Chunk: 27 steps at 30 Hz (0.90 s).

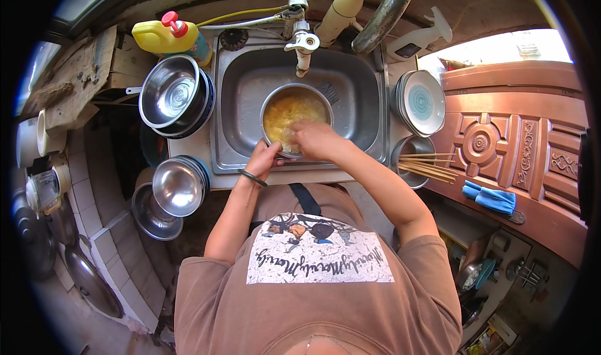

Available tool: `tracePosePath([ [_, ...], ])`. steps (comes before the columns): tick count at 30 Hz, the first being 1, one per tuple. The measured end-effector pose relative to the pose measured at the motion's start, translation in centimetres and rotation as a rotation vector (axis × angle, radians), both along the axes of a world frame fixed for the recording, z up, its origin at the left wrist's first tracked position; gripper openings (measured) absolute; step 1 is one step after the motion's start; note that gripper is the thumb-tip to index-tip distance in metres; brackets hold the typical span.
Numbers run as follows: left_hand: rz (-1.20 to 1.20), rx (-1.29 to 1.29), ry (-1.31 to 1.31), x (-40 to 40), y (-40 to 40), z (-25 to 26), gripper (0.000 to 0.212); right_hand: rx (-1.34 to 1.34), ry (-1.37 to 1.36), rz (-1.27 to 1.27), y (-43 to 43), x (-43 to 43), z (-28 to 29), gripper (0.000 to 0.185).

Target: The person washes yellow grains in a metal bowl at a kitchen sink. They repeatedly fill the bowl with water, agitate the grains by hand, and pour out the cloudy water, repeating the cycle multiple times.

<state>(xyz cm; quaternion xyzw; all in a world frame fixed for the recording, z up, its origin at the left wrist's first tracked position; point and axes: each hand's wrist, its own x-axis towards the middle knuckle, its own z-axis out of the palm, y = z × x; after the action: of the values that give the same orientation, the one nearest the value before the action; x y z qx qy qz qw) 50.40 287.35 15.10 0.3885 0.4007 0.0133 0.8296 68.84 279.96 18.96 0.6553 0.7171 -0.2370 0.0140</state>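
A round stainless steel bowl (265, 103) sits in the front of a stainless steel sink (239, 92). It holds a yellow, grainy-looking mass in cloudy liquid (291, 108). My left hand (266, 158), with a dark green bangle at the wrist, grips the bowl's near left rim, thumb on top. Over the near right rim reaches my right hand (313, 140), its fingers dipping into the yellow contents. Those fingertips are partly hidden, so I cannot tell whether they pinch anything. A tap (303, 50) hangs above the sink behind the bowl.
Stacked metal basins (176, 96) and bowls (178, 186) stand left of the sink, near a yellow bottle (162, 35) with a red cap. On the right are stacked plates (420, 102), a metal pot (413, 146) with chopsticks (427, 165), and a wooden door panel (493, 143) holding a blue cloth (495, 200).
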Motion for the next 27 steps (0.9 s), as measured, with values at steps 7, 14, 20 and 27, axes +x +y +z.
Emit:
tracePosePath([
  [7, -0.014, -0.004, -0.019, 0.6, -0.5, 0.4, 0.028, -0.041, 0.058, -0.072, 0.2, -1.3, 0.3, 0.027],
  [14, 0.029, 0.014, -0.006, 0.3, -0.4, 0.9, 0.023, -0.090, -0.145, -0.023, -0.7, -1.6, -0.5, 0.030],
  [20, 0.010, -0.007, -0.030, 0.2, -0.3, 0.4, 0.023, 0.078, -0.117, -0.159, 0.5, -0.8, 1.1, 0.030],
  [27, 0.115, -0.013, -0.019, 0.5, -0.3, 1.3, 0.013, 0.124, -0.002, -0.230, -0.3, -0.5, 2.1, 0.034],
])
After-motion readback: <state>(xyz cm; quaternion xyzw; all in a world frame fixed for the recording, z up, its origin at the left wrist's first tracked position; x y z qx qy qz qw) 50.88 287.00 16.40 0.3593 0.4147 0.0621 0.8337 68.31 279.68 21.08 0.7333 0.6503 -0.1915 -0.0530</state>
